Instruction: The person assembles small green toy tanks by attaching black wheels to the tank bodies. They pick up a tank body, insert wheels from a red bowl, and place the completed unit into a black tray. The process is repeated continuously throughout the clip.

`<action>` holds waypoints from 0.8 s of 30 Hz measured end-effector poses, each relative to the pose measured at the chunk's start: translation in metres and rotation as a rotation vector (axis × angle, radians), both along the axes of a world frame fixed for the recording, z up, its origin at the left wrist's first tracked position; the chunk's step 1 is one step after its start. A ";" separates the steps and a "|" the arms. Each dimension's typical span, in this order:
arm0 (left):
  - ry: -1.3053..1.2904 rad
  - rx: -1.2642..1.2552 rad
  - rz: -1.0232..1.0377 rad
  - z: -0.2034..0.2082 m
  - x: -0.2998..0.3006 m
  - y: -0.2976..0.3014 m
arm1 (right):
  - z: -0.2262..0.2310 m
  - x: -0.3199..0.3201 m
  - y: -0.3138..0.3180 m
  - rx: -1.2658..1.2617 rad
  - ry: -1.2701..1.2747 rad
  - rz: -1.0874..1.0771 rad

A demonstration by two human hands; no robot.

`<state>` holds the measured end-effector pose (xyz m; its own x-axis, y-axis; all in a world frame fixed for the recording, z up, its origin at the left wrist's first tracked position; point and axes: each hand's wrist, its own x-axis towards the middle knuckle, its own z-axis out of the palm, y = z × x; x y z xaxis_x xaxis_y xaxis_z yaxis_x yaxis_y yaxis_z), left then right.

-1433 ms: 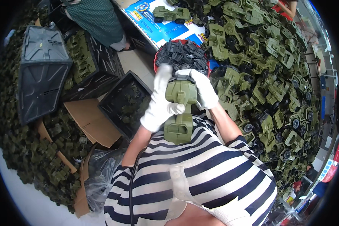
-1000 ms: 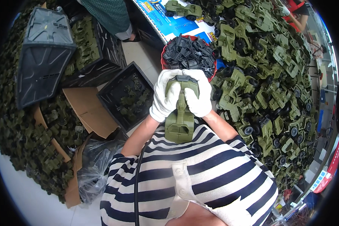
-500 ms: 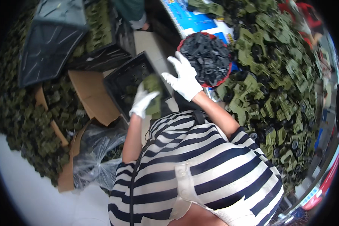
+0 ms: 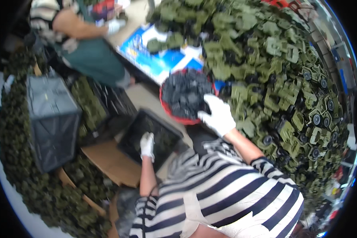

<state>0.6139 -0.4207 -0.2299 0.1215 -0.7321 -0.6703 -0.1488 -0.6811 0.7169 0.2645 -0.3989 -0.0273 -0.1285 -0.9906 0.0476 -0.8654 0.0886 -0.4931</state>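
My left hand (image 4: 147, 146), in a white glove, reaches down into a black plastic crate (image 4: 131, 126). Its fingers are blurred and partly hidden, so what they hold, if anything, does not show. Dim olive-green pieces lie in the crate near it. My right hand (image 4: 219, 118), also gloved in white, is open at the right rim of a round red basket (image 4: 162, 104). Its thumb and fingers are apart, with the fingertips at the dark grey plastic parts (image 4: 186, 93) heaped in the basket; whether they touch is unclear.
Olive-green toy vehicle pieces (image 4: 281, 99) cover the table to the right. A cardboard flap (image 4: 112, 160) borders the crate, beside an upturned dark bin (image 4: 53, 119) and a green heap (image 4: 23, 170). A co-worker in a dark green apron (image 4: 93, 59) is at the upper left.
The green piece at my left hand is no longer visible; that hand is now down in the crate. My right hand has moved onto the basket's edge. The view has shifted, bringing the co-worker into sight.
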 end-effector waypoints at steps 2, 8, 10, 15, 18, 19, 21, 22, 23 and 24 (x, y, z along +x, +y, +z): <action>0.069 -0.158 -0.070 0.028 -0.028 -0.047 | -0.010 -0.002 0.004 0.100 0.044 -0.012; 0.096 -0.408 -0.170 0.090 -0.084 -0.164 | -0.026 -0.001 -0.008 0.216 -0.195 -0.053; 0.098 -0.486 -0.239 0.105 -0.096 -0.205 | -0.020 -0.005 -0.019 0.197 -0.307 -0.076; 0.249 -0.284 -0.165 0.134 -0.159 -0.260 | -0.052 -0.009 -0.014 0.105 -0.380 -0.172; 0.261 -0.230 -0.061 0.118 -0.157 -0.303 | -0.038 -0.004 -0.018 -0.010 -0.412 -0.238; 0.151 -0.269 -0.018 0.133 -0.171 -0.304 | -0.038 -0.004 -0.020 -0.015 -0.409 -0.261; 0.012 -0.369 -0.050 0.151 -0.181 -0.315 | -0.033 -0.001 -0.023 -0.042 -0.411 -0.267; -0.242 -0.499 -0.182 0.141 -0.175 -0.328 | -0.032 -0.001 -0.025 -0.028 -0.413 -0.251; -0.479 -0.625 -0.343 0.149 -0.189 -0.337 | -0.032 -0.005 -0.028 -0.021 -0.403 -0.262; -0.276 -0.700 -0.387 0.159 -0.199 -0.341 | -0.030 -0.006 -0.030 -0.002 -0.408 -0.281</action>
<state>0.4154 -0.7617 -0.0713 -0.1304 -0.9910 -0.0295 -0.5122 0.0418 0.8579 0.2582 -0.4292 -0.0575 -0.3997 -0.9147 -0.0602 -0.5441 0.2895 -0.7875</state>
